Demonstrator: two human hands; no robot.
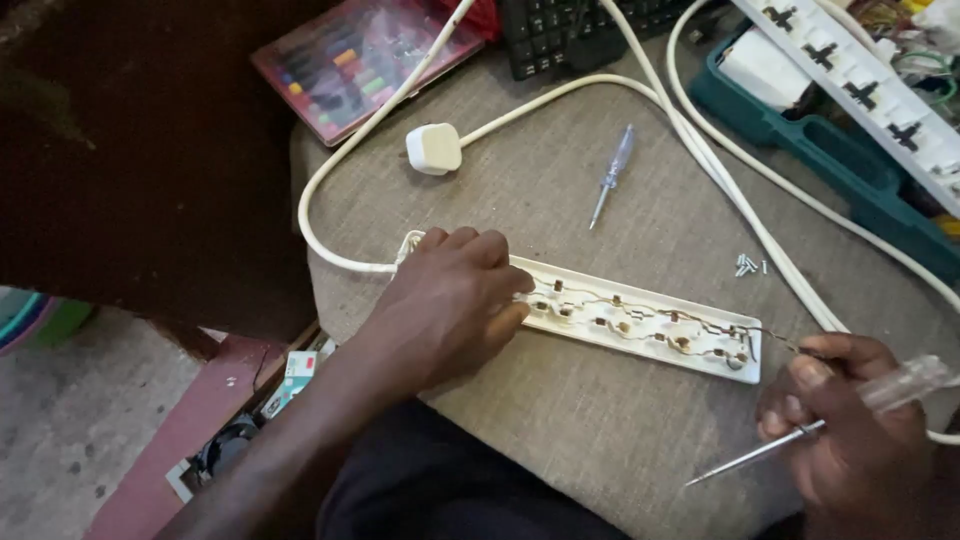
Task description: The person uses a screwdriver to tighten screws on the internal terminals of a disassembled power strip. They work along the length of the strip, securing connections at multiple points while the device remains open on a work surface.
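The opened strip (640,320) is lying lengthwise across the middle of the cloth-covered seat (560,420), its cover off and its brass rails and wiring facing up — laid that way so the insides are reachable from above. The left hand (450,300) is resting flat over the strip's cable end, fingers pressed together and curled over the near edge, seemingly pinning it so that it is not sliding about. The right hand (850,430) is hovering just off the strip's far end, closed around a clear-handled screwdriver (800,435) whose blade is pointing down and away from the strip; its thumb and forefinger are also appearing to pinch a thin wire (775,340) trailing from the last contacts, though that grip is partly hidden.

The strip's white cable (330,180) is looping away behind the left hand to a white plug (434,148), lying loose on the cloth. A second, smaller screwdriver (610,175) is sitting beyond the strip, within reach, and a few screws (748,265) are gathered in a small heap near the cables — kept together, likely, so none is rolling off. Further out, a keyboard (570,30), a pen case (365,55) and a teal tray (830,150) holding another strip (850,85) are crowding the edges.
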